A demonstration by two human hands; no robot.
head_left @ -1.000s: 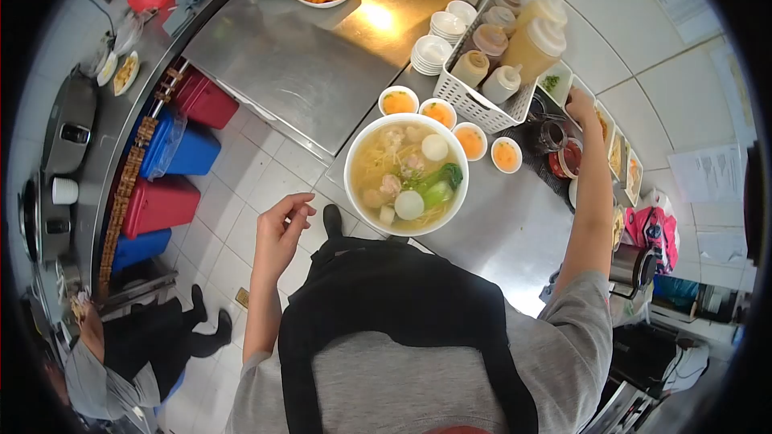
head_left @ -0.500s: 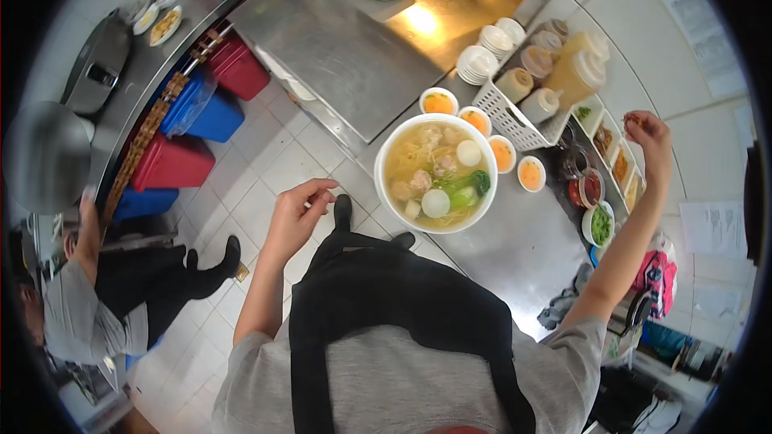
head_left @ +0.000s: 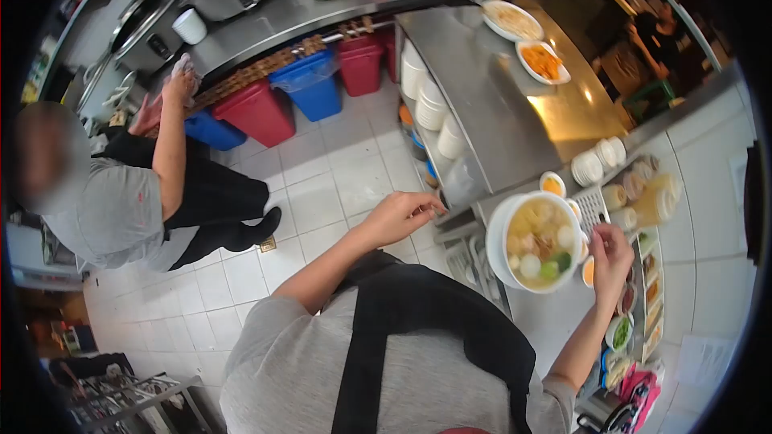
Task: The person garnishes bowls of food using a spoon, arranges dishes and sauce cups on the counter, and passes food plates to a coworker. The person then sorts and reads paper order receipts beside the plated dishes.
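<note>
- Soup bowl (head_left: 495, 243): on steel counter (head_left: 547, 318), toward 4 o'clock from frame centre.
- Left hand (head_left: 400, 218): 9 o'clock of bowl, clear of it; fingers loosely curled, half open, grasping nothing visible.
- Right hand (head_left: 612, 260): 3 o'clock, beside rim; fingers bent inward, cannot tell if anything's pinched.
- Squeeze bottles (head_left: 655, 206): 2 o'clock.

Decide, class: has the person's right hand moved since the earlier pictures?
Yes. Judged against the topping trays, the right hand has moved away from them and across to the rim of the soup bowl.
</note>
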